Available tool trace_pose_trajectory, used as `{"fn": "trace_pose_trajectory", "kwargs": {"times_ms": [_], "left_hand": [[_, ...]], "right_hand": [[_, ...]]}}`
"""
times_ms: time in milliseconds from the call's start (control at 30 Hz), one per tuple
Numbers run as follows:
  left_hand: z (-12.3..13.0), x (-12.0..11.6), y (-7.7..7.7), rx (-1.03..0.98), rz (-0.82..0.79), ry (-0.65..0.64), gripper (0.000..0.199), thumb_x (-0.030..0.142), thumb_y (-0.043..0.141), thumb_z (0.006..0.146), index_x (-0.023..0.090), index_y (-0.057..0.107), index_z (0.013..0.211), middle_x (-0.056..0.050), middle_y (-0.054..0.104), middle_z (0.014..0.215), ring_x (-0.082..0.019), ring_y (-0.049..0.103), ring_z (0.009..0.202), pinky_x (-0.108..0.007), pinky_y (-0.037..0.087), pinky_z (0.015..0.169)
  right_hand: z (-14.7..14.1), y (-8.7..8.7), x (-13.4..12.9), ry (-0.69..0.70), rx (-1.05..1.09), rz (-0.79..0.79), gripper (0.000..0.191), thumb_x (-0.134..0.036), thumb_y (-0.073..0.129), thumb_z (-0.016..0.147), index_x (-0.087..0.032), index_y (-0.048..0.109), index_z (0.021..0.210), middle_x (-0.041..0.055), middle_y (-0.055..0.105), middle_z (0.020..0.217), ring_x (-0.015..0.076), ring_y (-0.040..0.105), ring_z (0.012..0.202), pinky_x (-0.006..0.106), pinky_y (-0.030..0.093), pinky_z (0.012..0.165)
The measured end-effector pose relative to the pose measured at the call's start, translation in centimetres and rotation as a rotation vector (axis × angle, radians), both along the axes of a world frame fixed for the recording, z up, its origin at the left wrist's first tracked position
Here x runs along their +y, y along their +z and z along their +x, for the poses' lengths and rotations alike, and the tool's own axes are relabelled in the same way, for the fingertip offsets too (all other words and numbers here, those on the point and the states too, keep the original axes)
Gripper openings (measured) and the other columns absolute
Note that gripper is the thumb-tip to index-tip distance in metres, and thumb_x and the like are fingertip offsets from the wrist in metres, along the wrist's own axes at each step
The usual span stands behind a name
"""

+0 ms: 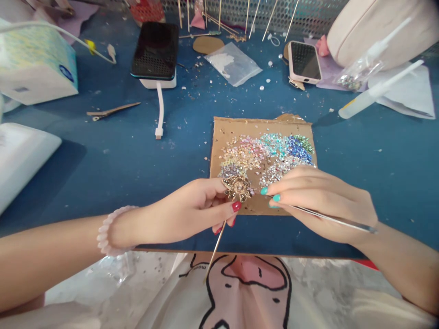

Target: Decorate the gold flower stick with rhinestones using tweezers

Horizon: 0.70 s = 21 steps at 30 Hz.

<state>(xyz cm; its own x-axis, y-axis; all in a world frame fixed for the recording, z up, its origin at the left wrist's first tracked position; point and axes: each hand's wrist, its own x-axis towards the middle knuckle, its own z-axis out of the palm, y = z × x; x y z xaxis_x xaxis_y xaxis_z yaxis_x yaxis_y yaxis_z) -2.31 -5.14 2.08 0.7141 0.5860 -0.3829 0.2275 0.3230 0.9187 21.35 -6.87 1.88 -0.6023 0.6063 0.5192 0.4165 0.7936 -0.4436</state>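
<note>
My left hand (192, 212) pinches a gold filigree flower ornament (237, 186) mounted on a thin stick (215, 250) that points down toward my lap. My right hand (322, 201) holds metal tweezers (329, 218), its fingertips close to the ornament's right side. Both hands hover over the near edge of a brown cardboard sheet (260, 127) covered with several piles of small coloured rhinestones (267, 153) in pink, gold, teal, blue and silver. A pale bead bracelet (104, 230) sits on my left wrist.
On the blue table: a dark phone on a white charger (156, 50), a pink-cased phone (303, 61), a clear plastic bag (233, 64), a glue bottle (373, 91), a tissue box (34, 64), a white box (20, 155), sticks at the back (219, 18).
</note>
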Motion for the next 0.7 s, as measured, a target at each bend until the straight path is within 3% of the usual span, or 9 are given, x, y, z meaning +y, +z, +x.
{"fn": "trace_pose_trajectory", "kwargs": {"times_ms": [700], "left_hand": [[0.01, 0.06, 0.09, -0.007, -0.022, -0.006, 0.023, 0.014, 0.046, 0.093, 0.013, 0.053, 0.071, 0.007, 0.052, 0.065, -0.003, 0.047, 0.054, -0.014, 0.040, 0.055]], "right_hand": [[0.01, -0.35, 0.00, 0.042, 0.010, 0.106, 0.019, -0.001, 0.062, 0.080, -0.015, 0.061, 0.093, 0.0089, 0.072, 0.090, 0.0172, 0.067, 0.084, 0.034, 0.060, 0.071]]}}
